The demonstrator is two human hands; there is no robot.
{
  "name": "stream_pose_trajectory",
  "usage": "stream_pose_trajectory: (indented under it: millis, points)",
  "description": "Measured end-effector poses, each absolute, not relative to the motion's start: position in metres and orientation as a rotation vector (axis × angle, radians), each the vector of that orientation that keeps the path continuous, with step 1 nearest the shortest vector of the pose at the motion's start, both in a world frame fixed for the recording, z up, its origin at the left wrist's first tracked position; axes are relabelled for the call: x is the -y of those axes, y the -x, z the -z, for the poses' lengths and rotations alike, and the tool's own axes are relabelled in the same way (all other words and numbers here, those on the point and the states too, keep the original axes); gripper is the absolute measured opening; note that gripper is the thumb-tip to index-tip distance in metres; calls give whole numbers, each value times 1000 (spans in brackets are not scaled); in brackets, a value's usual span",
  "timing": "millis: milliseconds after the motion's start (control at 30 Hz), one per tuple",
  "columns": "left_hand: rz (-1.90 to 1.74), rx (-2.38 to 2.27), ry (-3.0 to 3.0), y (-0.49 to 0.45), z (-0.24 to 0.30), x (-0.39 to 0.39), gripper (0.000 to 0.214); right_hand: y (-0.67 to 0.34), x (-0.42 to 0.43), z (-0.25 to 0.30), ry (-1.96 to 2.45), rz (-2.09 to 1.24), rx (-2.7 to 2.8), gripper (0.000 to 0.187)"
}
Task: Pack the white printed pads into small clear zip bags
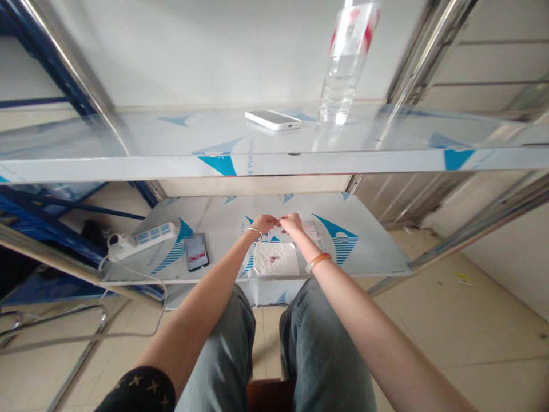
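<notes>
My left hand [266, 222], right hand [291, 222]: pinching small thing [278, 221], kind unclear; presumably light, fingertip hold. White sheet [283, 263]: wrinkled, likely soft.

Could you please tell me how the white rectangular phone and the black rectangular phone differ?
The white rectangular phone lies on the blue-printed upper shelf, the black rectangular phone on the blue-printed lower shelf. The white phone's upward face is dark; the black phone's is bright and pixelated. The white phone lies more sideways, the black phone nearly front to back. Both lie flat.
</notes>
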State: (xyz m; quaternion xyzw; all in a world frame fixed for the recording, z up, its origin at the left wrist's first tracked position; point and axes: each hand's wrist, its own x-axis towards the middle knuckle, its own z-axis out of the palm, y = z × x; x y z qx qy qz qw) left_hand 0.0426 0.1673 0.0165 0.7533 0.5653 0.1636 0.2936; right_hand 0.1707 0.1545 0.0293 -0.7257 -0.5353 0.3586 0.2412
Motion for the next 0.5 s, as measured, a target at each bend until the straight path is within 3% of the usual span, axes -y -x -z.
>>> stream_pose_trajectory:
  millis: [267,500]
  points:
    - [-487,-1493,-1783,-34,-16,-164,30,-163,-132,-40,1712,-1474,1284,21]
    - [-391,-1439,-1827,-30,-19,-158,28,-170,-127,-41,1700,-1595,1395,29]
